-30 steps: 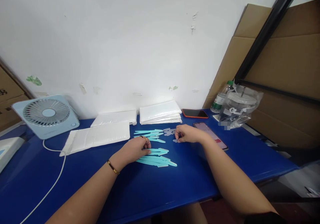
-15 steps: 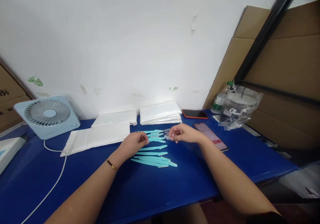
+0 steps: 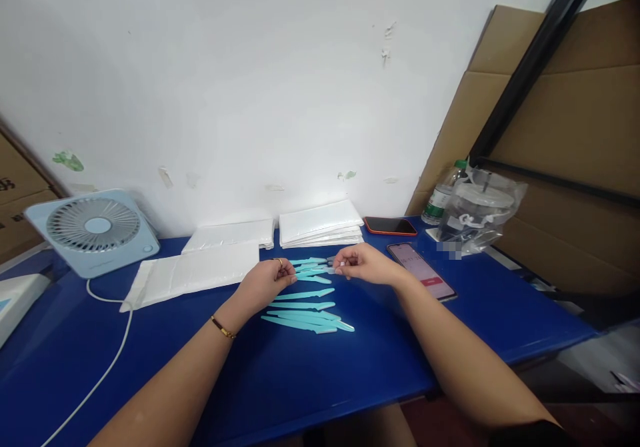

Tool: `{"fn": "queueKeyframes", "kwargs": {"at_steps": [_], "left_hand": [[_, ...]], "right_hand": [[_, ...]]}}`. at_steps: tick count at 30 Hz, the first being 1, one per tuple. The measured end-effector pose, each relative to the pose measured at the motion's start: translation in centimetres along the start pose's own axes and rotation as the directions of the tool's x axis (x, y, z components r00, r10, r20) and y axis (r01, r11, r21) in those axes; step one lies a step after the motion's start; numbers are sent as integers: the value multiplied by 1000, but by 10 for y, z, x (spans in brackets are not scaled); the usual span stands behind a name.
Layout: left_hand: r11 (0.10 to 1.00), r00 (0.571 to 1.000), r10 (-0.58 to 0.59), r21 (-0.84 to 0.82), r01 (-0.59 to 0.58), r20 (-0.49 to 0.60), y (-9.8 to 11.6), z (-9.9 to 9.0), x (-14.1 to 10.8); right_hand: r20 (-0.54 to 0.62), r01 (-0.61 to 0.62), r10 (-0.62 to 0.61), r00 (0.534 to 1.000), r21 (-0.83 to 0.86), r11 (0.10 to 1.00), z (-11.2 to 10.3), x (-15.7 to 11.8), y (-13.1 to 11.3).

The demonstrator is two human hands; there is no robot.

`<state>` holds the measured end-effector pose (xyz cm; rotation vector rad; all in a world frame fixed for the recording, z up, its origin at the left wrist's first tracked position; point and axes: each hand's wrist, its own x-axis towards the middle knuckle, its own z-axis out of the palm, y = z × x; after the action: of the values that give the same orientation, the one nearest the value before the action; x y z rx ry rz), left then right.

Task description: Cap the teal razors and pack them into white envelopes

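Note:
Several teal razor-like sticks (image 3: 305, 306) lie side by side on the blue table, their blade ends toward the right. My left hand (image 3: 273, 279) pinches the handle end of one teal stick in the upper group. At that stick's blade end, my right hand (image 3: 357, 264) has its fingertips closed on a small clear cover (image 3: 332, 270). A few greyish clear pieces lie just beyond my right fingertips, partly hidden by them. Below both hands, the lower sticks rest untouched, some overlapping.
White packets lie in stacks (image 3: 320, 224) by the wall and singly (image 3: 195, 274) at left. A blue fan (image 3: 95, 230) with a white cable stands far left. Two phones (image 3: 390, 226) (image 3: 423, 270), a bottle (image 3: 439, 200) and a bagged cup (image 3: 480, 207) are at right.
My right hand has shifted slightly left and up toward my left hand, with the clear cover at its fingertips. My left hand has barely moved.

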<state>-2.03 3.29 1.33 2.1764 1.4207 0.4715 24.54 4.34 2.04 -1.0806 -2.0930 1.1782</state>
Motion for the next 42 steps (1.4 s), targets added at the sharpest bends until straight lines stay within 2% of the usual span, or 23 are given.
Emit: {"fn": "queueKeyframes", "kwargs": {"at_steps": [5, 11, 14, 17, 20, 24, 26, 29, 32, 34, 38, 42], "left_hand": [[1000, 1000, 6, -19, -6, -10, 0, -1, -2], [998, 999, 29, 48, -28, -14, 2, 5, 2], [991, 995, 35, 130, -23, -88, 2, 6, 2], [978, 985, 77, 203, -45, -153, 3, 4, 0], [969, 994, 103, 230, -94, -28, 4, 4, -4], [965, 991, 95, 238, -114, 91, 4, 10, -5], [968, 991, 76, 230, -99, 108, 4, 12, -5], [985, 997, 55, 159, -63, 58, 3, 11, -5], [997, 997, 74, 33, -73, -22, 3, 6, -6], [995, 994, 95, 6, -95, -61, 6, 2, -7], [990, 994, 79, 121, -69, -75, 11, -2, -8], [951, 994, 42, 308, -9, -102, 14, -4, -10]], "right_hand": [[-25, -6, 6, 1000, -25, 1000, -4, -3, -1], [-32, 30, -32, 999, -60, 998, 15, 8, 3], [-107, 40, -64, 992, -206, 978, 13, 11, 8], [-202, 41, -141, 969, -431, 901, 4, 12, 18], [-169, 24, -142, 975, -556, 831, -1, 14, 28], [-148, -17, -87, 985, -590, 807, 1, 18, 36], [-137, -20, -76, 988, -590, 807, 2, 17, 35], [-125, 2, -84, 989, -544, 839, 0, 12, 28], [-197, 26, -113, 974, -399, 917, -4, 6, 18], [-264, 72, -150, 953, -285, 956, -6, 3, 13], [-365, 205, -235, 901, -120, 971, -4, 2, 8], [-404, 290, -296, 865, -76, 954, 0, 2, 2]]}}
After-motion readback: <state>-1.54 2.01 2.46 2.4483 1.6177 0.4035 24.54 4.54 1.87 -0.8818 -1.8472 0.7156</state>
